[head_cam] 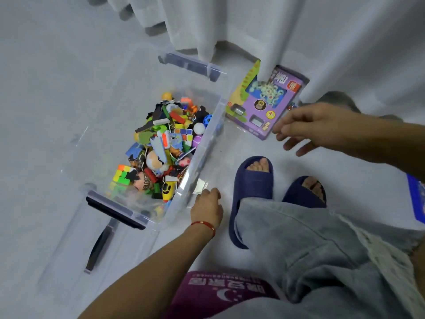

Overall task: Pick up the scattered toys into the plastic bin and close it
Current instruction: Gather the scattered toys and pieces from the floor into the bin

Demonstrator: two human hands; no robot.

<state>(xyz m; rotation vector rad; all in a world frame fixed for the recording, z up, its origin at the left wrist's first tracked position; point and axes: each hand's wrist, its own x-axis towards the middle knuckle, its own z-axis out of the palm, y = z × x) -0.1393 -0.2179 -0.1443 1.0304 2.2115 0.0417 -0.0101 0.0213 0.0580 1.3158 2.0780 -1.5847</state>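
right hand (305, 128) hovering, fingers spread, beside purple toy pack (264, 104) | left hand (207, 209) resting at plastic bin (208, 139) corner, grasp: cannot tell

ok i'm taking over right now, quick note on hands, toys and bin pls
Left hand: at the near rim of the plastic bin; grip unclear.
Right hand: open, fingers spread, reaching for the purple toy pack on the floor by the curtain, not holding it.
Done: the bin holds a pile of small toys.
Left: the purple toy pack and a blue box at the right edge lie outside the bin. The bin is open, so put both in, then close it.
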